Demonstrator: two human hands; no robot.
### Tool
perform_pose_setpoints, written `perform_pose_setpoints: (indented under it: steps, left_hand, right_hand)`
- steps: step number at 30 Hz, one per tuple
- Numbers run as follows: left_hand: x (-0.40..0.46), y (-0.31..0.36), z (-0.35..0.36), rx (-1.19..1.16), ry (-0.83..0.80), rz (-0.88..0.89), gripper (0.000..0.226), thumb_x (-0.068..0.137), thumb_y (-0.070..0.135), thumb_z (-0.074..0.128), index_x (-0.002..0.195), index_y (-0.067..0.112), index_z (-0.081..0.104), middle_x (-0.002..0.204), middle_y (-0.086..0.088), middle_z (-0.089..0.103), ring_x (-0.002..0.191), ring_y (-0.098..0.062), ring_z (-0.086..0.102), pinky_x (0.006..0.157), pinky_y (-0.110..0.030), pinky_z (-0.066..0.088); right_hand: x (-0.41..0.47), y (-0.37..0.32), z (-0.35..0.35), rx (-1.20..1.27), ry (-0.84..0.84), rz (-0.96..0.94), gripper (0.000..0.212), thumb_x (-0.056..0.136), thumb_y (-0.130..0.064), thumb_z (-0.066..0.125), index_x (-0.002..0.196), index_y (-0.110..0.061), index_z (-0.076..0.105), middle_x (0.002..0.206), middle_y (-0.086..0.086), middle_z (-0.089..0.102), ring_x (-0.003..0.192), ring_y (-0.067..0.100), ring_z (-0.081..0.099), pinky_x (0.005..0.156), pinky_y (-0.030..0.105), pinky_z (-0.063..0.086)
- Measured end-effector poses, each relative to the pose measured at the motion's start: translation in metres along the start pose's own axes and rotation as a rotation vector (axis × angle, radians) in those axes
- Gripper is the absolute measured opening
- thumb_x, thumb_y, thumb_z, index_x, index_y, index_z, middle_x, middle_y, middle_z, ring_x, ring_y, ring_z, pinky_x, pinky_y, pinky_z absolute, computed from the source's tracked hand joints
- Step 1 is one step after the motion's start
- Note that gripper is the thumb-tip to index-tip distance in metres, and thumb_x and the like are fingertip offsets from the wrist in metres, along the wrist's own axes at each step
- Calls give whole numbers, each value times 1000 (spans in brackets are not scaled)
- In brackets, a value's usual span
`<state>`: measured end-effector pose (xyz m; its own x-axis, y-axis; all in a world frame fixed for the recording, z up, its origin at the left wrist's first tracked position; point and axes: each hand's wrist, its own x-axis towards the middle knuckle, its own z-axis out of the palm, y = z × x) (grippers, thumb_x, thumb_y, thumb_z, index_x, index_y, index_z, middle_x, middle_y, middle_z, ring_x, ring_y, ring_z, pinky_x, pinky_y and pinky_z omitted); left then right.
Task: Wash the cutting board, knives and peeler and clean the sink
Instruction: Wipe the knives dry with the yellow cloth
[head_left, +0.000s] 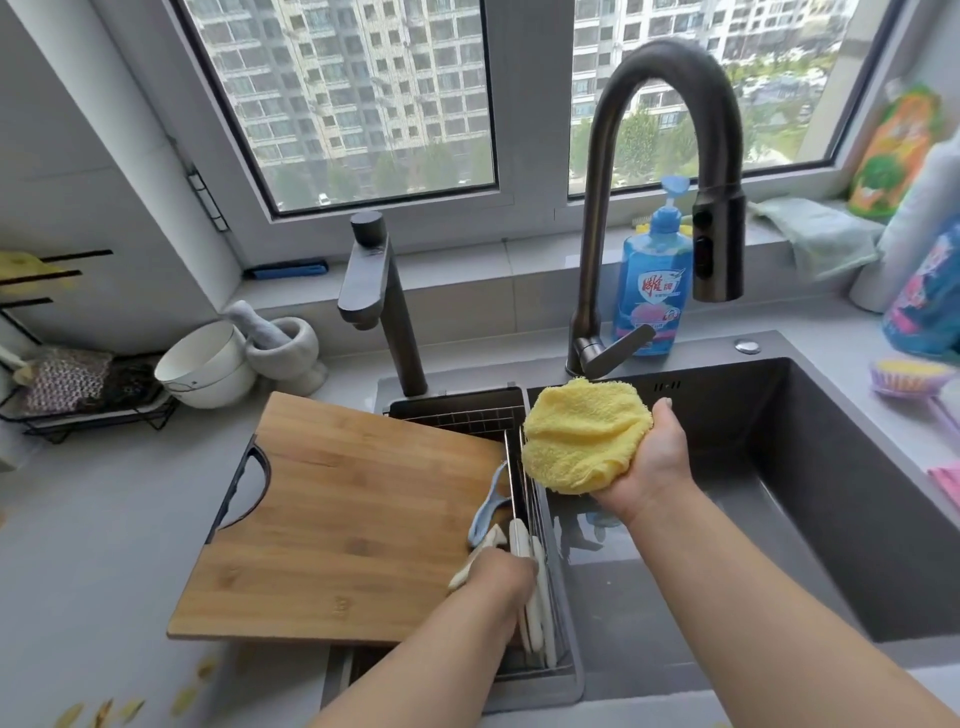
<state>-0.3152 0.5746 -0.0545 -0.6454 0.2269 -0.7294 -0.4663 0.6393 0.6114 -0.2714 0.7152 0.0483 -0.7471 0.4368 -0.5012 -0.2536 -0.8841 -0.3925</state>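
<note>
A: Where's the cutting board (337, 525) sitting?

B: Flat across the left end of the sink (831, 467), partly on the grey bench (104, 545) and partly over the wire basket (540, 519) in the small compartment. Its dark handle end points left.

A: And the knives and peeler?

B: The blue peeler (485, 512) lies on the board's right edge. The white-handled knives (535, 592) stand beside it in the basket, just at the left hand (498, 582).

A: What's that hand's grip doing?

B: It's curled around the pale handles at the board's edge, though I can't tell exactly which ones it holds.

A: The right hand (652, 462)?

B: Raised over the main basin, below the tall dark faucet (670, 171), its grip closed on a bunched yellow cloth (582, 434).

A: Anything else nearby?

B: A blue soap bottle (657, 275) behind the faucet, and a white bowl (205, 364) beside a stone mortar (283, 348) at the back left
</note>
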Motion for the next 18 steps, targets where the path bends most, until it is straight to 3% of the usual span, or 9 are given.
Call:
perform_pose_setpoints:
  steps: [2,6,10,16,18]
  left_hand:
    - [-1,3,1,18,39,42,37,95,16,48,131,4,48,109,-12,58,95,-27,58,77,-27,48]
    - [-7,18,-13,-112,56,90,36,97,17,42,127,-2,49,77,-8,54,61,-20,53,55,-25,45]
    - [-27,30,-48,-51,149,137,30,98,23,40,117,3,52,79,-6,55,56,-16,48,42,-22,37]
    - [-72,38,-96,-62,141,395,28,102,42,33,102,24,55,81,-5,60,50,-15,47,42,-24,37]
    - [-88,43,-98,-66,111,439,29,102,45,32,108,29,56,81,-5,61,48,-14,47,42,-23,37]
  right_hand:
    - [-2,-2,0,-29,22,-16,72,92,-69,21,110,-13,61,119,23,63,110,46,59,98,65,39]
    - [-2,-4,0,-51,35,-61,72,93,-68,20,119,-14,60,117,21,65,109,44,60,97,62,42]
    - [0,0,3,-150,7,-173,71,93,-67,20,121,-17,62,117,16,67,108,38,63,99,59,42]
    - [-14,43,31,-643,-210,-339,48,101,-52,23,117,-23,58,117,3,65,105,13,63,95,33,48]
    - [-13,68,38,-943,-260,-433,39,102,-48,26,127,-30,49,131,-8,52,121,11,51,110,34,34]
